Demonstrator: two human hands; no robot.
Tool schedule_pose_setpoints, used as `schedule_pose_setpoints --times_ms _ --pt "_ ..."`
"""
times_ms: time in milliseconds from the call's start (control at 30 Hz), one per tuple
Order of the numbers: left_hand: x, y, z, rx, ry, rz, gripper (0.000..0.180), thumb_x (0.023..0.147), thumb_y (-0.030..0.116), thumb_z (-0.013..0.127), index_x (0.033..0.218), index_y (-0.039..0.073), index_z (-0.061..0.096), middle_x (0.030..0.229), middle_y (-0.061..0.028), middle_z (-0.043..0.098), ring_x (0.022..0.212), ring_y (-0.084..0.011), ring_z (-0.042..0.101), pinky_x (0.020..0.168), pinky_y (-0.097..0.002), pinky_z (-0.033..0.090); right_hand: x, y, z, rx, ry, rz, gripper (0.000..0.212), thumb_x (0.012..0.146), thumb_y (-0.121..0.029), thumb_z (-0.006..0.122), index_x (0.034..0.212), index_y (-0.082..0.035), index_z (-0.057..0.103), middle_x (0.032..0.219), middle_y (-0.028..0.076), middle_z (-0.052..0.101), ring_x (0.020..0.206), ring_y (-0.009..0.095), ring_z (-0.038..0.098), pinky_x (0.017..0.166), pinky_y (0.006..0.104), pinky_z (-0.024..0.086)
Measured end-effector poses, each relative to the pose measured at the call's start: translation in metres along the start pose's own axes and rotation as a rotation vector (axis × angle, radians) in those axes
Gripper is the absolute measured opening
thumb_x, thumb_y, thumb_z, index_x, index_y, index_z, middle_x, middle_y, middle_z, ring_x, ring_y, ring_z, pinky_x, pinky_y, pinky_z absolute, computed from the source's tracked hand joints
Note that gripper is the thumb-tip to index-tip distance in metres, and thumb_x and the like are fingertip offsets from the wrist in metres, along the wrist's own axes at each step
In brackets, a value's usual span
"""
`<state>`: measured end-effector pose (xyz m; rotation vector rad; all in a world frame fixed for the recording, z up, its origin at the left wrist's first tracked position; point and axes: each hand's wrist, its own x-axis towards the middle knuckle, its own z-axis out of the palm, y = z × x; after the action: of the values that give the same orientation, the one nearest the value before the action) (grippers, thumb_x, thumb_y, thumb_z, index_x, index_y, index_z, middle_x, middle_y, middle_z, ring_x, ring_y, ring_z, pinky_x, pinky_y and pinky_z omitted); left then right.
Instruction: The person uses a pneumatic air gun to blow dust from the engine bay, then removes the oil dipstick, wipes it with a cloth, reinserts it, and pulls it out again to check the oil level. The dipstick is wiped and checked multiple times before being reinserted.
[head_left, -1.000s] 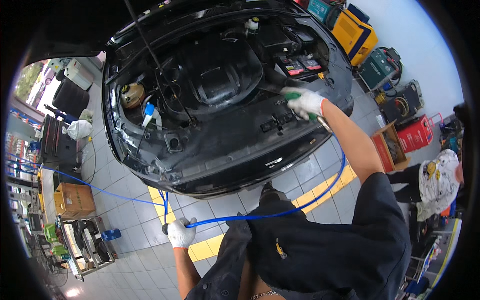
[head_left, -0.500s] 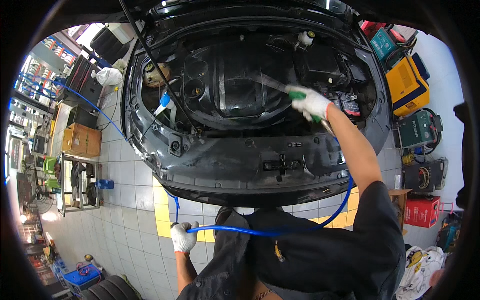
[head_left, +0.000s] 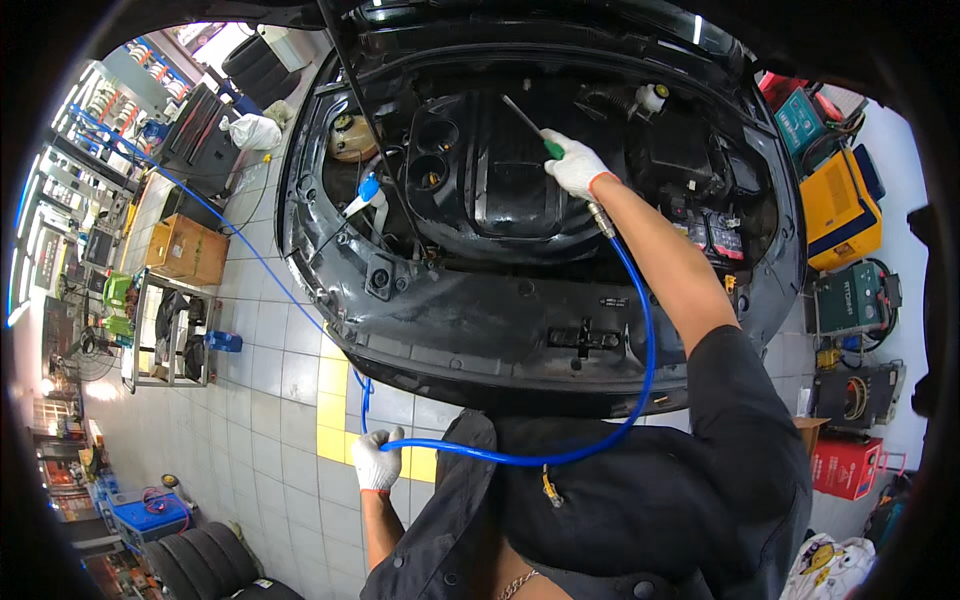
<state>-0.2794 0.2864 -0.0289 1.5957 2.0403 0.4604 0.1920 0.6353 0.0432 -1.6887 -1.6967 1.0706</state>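
R grip [head_left: 575,167] nearer prop rod [head_left: 372,130], over eng. [head_left: 515,205]

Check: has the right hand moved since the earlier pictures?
Yes: judged against the fixed battery, the right hand has moved left and forward, now over the black engine cover.

Grey tiled floor [head_left: 250,400], yellow tile band [head_left: 332,405]; pale wall [head_left: 895,160] right; black cabinet [head_left: 198,130] left.
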Motion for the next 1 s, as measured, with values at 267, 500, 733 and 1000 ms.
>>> schedule_pose_setpoints --times_ms 267,500,733,1000 --pt "-0.028 -0.022 0.018 -0.151 0.107 -0.090 0.051 0.090 0.026 0.078 0.055 0.001 0.052 0.050 -0.0154 0.043 0.047 -0.0210 0.034 0.049 -0.0416 0.031 0.046 -0.044 0.014 -0.171 -0.348 0.078 0.071 0.091 -0.007 0.059 0.159 -0.026 0.049 0.097 0.009 0.073 0.060 0.020 0.059 0.053 0.0355 0.051" --pt "-0.039 -0.033 0.027 -0.022 0.218 0.128 0.051 0.088 0.027 0.082 0.054 0.003 0.052 0.048 -0.0132 0.041 0.046 -0.0235 0.035 0.050 -0.0413 0.032 0.084 -0.063 0.044 -0.101 -0.559 0.106 0.073 0.089 -0.008 0.066 0.157 -0.029 0.051 0.106 0.008 0.073 0.058 0.017 0.056 0.050 0.0333 0.050" --pt "-0.034 -0.037 0.016 -0.102 0.048 -0.076 0.053 0.089 0.026 0.081 0.053 0.003 0.049 0.047 -0.0101 0.040 0.045 -0.0173 0.037 0.049 -0.0398 0.032 0.065 -0.085 0.040 -0.350 -0.312 -0.006 0.077 0.088 -0.007 0.063 0.161 -0.025 0.045 0.131 0.013 0.070 0.105 0.030 0.070 0.068 0.0374 0.062" --pt "0.003 -0.042 0.024 -0.047 -0.047 -0.024 0.050 0.090 0.031 0.078 0.057 0.001 0.056 0.050 -0.0175 0.042 0.047 -0.0203 0.037 0.051 -0.0415 0.036 -0.004 -0.062 0.014 -0.572 -0.195 -0.188 0.074 0.090 -0.007 0.061 0.159 -0.030 0.049 0.123 0.013 0.072 0.069 0.021 0.063 0.059 0.0354 0.055"
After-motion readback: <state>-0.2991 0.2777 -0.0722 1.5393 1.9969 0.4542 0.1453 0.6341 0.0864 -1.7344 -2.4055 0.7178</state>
